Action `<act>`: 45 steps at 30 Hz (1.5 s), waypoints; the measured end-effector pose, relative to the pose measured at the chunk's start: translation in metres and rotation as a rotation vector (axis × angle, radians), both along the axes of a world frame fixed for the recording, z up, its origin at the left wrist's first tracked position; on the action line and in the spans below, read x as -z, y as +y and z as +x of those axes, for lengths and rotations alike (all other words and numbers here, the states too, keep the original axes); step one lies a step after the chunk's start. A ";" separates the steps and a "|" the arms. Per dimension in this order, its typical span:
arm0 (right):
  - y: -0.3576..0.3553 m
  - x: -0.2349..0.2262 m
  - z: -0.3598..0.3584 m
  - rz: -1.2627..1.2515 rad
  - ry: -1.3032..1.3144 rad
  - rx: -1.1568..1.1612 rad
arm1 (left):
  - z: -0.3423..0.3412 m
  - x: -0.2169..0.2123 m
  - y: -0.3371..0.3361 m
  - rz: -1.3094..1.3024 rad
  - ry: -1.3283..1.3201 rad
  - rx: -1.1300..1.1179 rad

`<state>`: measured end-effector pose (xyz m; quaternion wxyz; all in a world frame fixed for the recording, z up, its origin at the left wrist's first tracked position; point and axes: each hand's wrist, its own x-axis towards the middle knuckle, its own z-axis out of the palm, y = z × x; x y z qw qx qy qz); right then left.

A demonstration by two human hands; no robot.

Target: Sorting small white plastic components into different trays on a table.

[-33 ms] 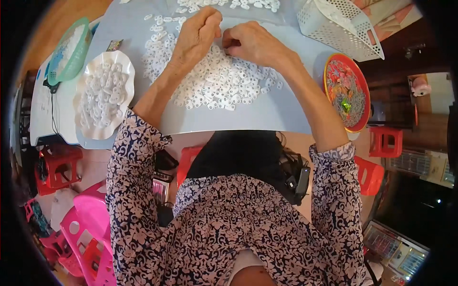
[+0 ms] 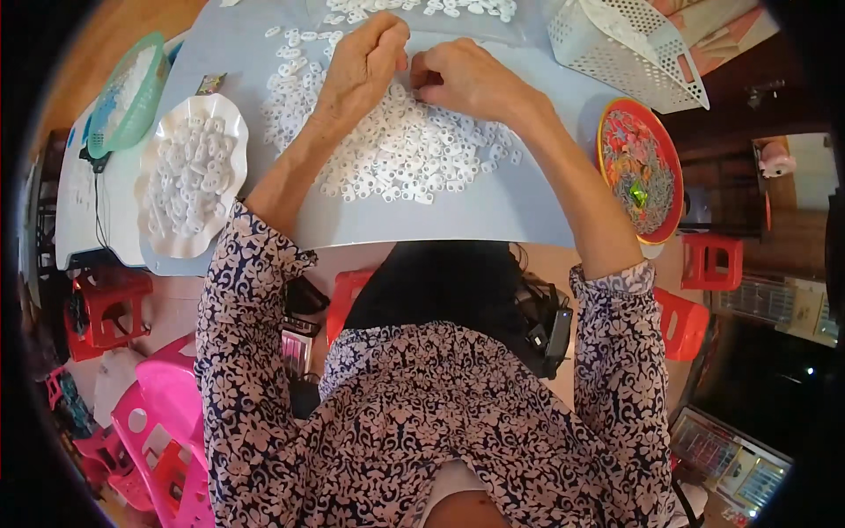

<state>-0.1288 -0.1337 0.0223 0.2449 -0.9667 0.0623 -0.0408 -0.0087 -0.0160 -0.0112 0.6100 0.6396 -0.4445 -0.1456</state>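
Observation:
A broad heap of small white plastic pieces with holes (image 2: 387,158) is spread over the grey-blue table (image 2: 458,220). Above its far part, my left hand (image 2: 370,66) is closed, with its fingers curled away from view. Close beside it on the right, my right hand (image 2: 462,79) has thumb and fingers bent together in a pinch, low over the pieces. The two hands are slightly apart. Whatever either one grips is hidden or too small to make out.
At left stand a scalloped white dish (image 2: 238,132) of white pieces and a green basket (image 2: 163,75). On the right are a red bowl (image 2: 678,189) of small grey metal parts and a white perforated basket (image 2: 651,75). A clear tray (image 2: 519,37) lies at the far side.

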 end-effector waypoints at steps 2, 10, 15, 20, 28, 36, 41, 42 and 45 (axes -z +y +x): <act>0.000 -0.002 0.003 -0.033 0.026 -0.012 | 0.000 0.000 0.000 0.006 -0.005 0.004; 0.001 0.011 -0.004 0.276 -0.215 0.120 | -0.004 -0.004 0.002 -0.017 -0.023 0.008; -0.005 0.024 -0.009 0.673 -0.463 0.257 | -0.006 -0.006 0.006 0.049 -0.085 0.062; -0.002 0.036 -0.012 0.754 -0.563 0.268 | -0.012 -0.006 0.005 0.182 -0.082 0.153; 0.003 0.026 -0.017 0.834 -0.555 0.291 | -0.008 0.003 0.002 0.048 0.090 0.185; 0.001 0.029 -0.019 0.692 -0.561 0.305 | -0.012 -0.004 0.001 0.133 -0.064 0.203; 0.004 0.032 -0.019 0.647 -0.519 0.314 | -0.009 -0.001 0.004 0.154 -0.006 0.223; 0.004 0.032 -0.020 0.638 -0.524 0.324 | -0.010 0.001 0.002 0.148 -0.008 0.236; 0.002 0.029 -0.024 0.582 -0.544 0.345 | -0.012 0.002 0.002 0.128 0.055 0.200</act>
